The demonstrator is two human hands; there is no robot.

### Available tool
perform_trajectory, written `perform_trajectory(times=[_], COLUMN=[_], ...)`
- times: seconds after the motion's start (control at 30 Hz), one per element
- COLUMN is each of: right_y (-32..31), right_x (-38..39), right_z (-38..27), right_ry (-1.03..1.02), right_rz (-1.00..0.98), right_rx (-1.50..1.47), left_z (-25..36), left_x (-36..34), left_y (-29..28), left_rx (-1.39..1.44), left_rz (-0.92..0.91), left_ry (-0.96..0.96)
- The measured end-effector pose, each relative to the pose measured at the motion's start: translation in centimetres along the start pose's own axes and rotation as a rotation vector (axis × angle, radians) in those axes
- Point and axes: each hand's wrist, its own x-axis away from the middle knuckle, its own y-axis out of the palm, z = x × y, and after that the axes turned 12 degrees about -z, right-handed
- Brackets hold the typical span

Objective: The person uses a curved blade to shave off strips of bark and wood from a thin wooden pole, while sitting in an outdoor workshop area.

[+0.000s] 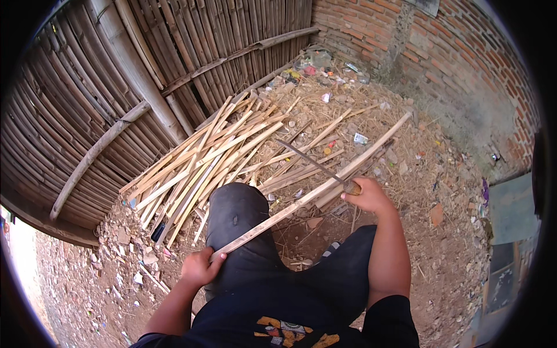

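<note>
A long, pale wooden strip (301,201) slants across my front, from low left to upper right, passing over my left knee. My left hand (201,267) is closed round its near end, thumb on top. In my right hand (369,195) is the wooden handle of a long-bladed knife (309,158). Its dark, narrow blade points away to the left and crosses the strip, close to the handle. Whether the edge touches the wood I cannot tell. Beyond my left knee lies a loose pile of similar strips (212,152).
Shorter strips (299,174) lie on the ground ahead. A bamboo wall (191,52) with a round pole stands at the left, a brick wall (452,52) at the back right. Litter, straw and stones cover the dirt ground (429,255). A grey-green panel (513,207) stands far right.
</note>
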Motion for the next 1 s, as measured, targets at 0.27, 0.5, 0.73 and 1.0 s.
perform_trajectory(times=[0.27, 0.5, 0.73, 1.0], right_y=[0.0, -1.0, 0.4, 0.0], right_x=[0.1, 0.0, -0.3, -0.4], right_z=[-2.7, 0.4, 0.2, -1.2], right_ry=[-0.036, 0.121, 0.011, 0.013], right_rz=[-0.118, -0.043, -0.056, -0.168], right_rx=[0.023, -0.198, 0.042, -0.007], left_z=[0.0, 0.0, 0.4, 0.5], left_x=[0.2, 0.1, 0.1, 0.2], left_y=[-0.3, 0.0, -0.3, -0.7], left_rx=[0.001, 0.013, 0.026, 0.001], left_rz=[-0.019, -0.020, -0.031, -0.054], left_ry=[-0.023, -0.032, -0.023, -0.054])
